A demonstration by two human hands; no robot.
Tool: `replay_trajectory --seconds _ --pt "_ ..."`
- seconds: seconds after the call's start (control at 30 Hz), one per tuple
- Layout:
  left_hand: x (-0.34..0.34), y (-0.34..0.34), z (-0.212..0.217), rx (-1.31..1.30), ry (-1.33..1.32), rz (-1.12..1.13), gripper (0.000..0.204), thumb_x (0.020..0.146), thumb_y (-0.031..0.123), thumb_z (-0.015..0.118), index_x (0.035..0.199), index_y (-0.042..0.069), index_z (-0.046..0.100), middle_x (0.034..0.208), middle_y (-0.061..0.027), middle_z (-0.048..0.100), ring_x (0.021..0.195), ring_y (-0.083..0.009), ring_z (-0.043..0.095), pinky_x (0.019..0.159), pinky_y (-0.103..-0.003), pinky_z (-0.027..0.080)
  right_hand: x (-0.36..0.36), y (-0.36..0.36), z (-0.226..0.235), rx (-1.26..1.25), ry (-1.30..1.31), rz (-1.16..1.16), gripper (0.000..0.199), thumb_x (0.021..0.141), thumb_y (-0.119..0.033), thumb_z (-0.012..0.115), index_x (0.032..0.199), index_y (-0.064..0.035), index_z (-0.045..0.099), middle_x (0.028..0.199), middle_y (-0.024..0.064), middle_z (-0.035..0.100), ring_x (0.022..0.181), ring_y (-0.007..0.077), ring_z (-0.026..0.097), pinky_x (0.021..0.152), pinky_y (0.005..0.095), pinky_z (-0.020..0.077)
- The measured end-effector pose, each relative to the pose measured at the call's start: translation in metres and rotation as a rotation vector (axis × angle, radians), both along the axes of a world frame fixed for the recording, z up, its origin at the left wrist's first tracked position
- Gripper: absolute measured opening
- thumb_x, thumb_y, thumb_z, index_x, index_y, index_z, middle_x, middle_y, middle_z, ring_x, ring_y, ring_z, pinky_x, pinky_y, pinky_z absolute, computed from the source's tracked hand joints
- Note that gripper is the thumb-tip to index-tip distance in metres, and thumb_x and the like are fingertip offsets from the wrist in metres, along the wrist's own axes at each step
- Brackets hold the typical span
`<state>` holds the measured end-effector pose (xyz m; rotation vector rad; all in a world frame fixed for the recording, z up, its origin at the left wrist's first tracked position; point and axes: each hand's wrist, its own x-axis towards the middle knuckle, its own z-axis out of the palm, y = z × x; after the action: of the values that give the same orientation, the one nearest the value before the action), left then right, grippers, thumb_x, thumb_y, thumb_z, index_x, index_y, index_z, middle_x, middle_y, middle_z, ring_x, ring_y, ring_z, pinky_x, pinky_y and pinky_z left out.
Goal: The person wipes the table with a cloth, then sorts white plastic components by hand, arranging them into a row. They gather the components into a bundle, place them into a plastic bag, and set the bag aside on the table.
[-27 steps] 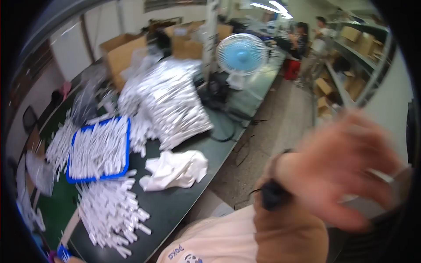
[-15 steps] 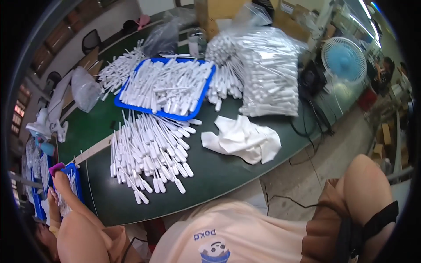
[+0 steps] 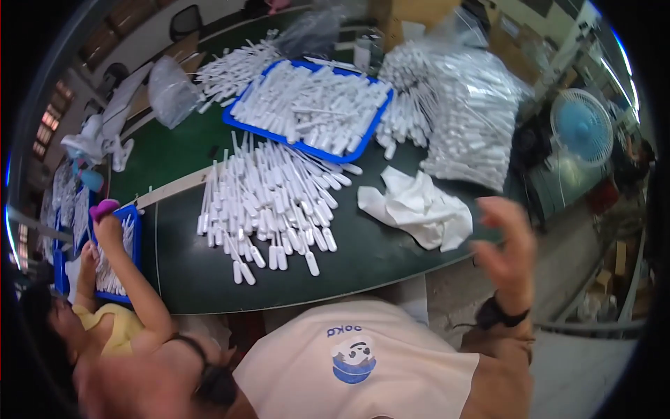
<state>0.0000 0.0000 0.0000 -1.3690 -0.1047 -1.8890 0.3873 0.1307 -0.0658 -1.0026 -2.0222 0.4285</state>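
Right hand (image 3: 506, 244) now raised beside the surface's near edge, just right of the crumpled white cloth (image 3: 419, 209); half a second ago only its bent arm showed at lower right. Fingers curved and apart, nothing seen between them; dark strap (image 3: 501, 313) at the wrist. Left hand (image 3: 132, 384) a blur at lower left, newly in view; cannot tell whether spread or closed.

Writing: blue lettering (image 3: 345, 331) on the pale shirt (image 3: 300, 363), upside down, above a cartoon print (image 3: 354, 361). Pale label (image 3: 509, 26) on a carton at the back, too small to read.

View has swung, so everything sits higher and further right. Loose heap of white droppers (image 3: 272, 209) lies on the green surface (image 3: 188, 279) as before, in front of the heaped blue tray (image 3: 343, 158), left of the cloth. Clear bag (image 3: 471, 119) of droppers behind the cloth.

At left, a co-worker's hand (image 3: 108, 230) holds something purple (image 3: 105, 208) by a second blue tray (image 3: 137, 244).
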Motion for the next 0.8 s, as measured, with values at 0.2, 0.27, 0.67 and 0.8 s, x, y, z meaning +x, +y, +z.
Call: replay_trajectory --seconds 0.2,0.27,0.67,0.8 --pt "-0.003 0.027 -0.111 -1.84 0.044 -0.48 0.054 0.08 0.003 0.069 0.13 -0.001 0.049 0.097 -0.01 0.067 0.084 -0.0189 0.063 0.087 -0.034 0.048 -0.023 0.03 -0.106 0.076 -0.574 -0.119 0.048 0.073 0.002 0.066 0.119 -0.0097 0.063 0.117 0.015 0.057 0.093 0.0352 0.057 0.081 0.0359 0.0484" --pt "0.002 0.038 -0.122 -2.033 0.248 -0.423 0.06 0.081 0.011 0.073 0.136 0.004 0.048 0.094 -0.0075 0.068 0.079 -0.0195 0.064 0.088 -0.034 0.049 -0.009 0.041 -0.119 -0.185 -0.367 -0.128 0.04 0.072 0.009 0.061 0.107 -0.0068 0.067 0.109 0.0132 0.055 0.093 0.0296 0.057 0.08 0.0324 0.048" --pt "0.048 0.091 -0.105 -1.731 0.031 -0.949 0.065 0.084 0.017 0.075 0.14 0.007 0.044 0.142 -0.0139 0.042 0.122 -0.0235 0.053 0.098 -0.039 0.047 -0.148 0.002 -0.024 -0.02 0.314 0.564 0.038 0.077 0.01 0.059 0.112 -0.0059 0.065 0.113 0.0137 0.054 0.099 0.028 0.057 0.088 0.0346 0.0465" --pt "0.031 0.107 -0.109 -1.551 -0.271 -1.336 0.058 0.081 0.013 0.076 0.133 0.007 0.051 0.135 -0.0102 0.052 0.12 -0.0223 0.055 0.099 -0.038 0.048 -0.156 0.0 -0.022 -0.458 0.615 0.763 0.043 0.079 0.005 0.062 0.121 -0.0047 0.06 0.123 0.0158 0.055 0.106 0.0316 0.058 0.093 0.0414 0.0457"
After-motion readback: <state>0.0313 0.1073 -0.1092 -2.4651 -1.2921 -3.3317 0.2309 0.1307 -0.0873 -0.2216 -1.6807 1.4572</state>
